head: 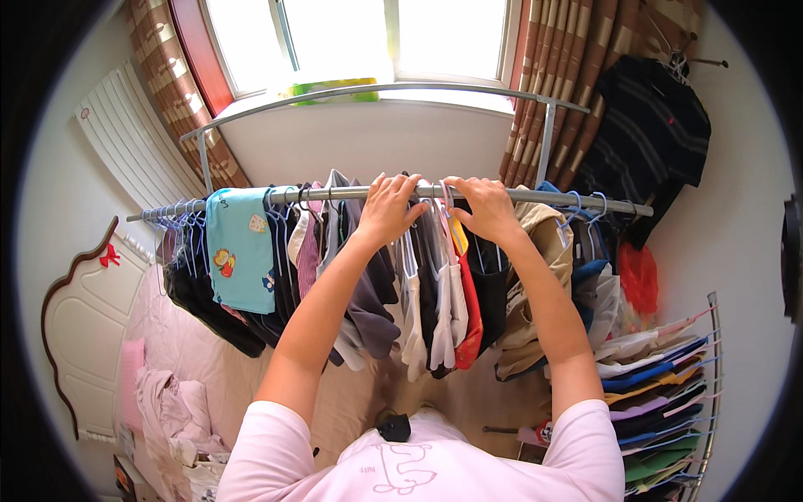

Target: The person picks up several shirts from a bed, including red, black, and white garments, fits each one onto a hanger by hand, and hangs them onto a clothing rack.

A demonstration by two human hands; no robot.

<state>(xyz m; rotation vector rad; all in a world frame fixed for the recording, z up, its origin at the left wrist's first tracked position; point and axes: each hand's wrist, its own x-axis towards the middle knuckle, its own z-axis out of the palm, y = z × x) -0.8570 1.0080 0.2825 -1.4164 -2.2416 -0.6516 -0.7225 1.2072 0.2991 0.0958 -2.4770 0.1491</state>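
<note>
A grey metal clothes rail (602,202) runs across in front of me, hung with many garments. My left hand (389,207) lies over the rail, its fingers curled across the top and its thumb below, among hanger hooks. Just to the right, my right hand (488,208) also curls over the rail, its index finger against a pink hanger (446,193). Between and below the hands hang white garments (446,307), a red garment (468,326) and a black one (492,288). A tan jacket (533,251) hangs right of my right hand. The palms' undersides are hidden.
A light-blue printed cloth (241,251) drapes over the rail at left, near several blue hangers (179,210). Behind stands a second rail bar (439,88) by the window. A bed (251,376) lies at left. At right, another rack (714,364) holds many clothes.
</note>
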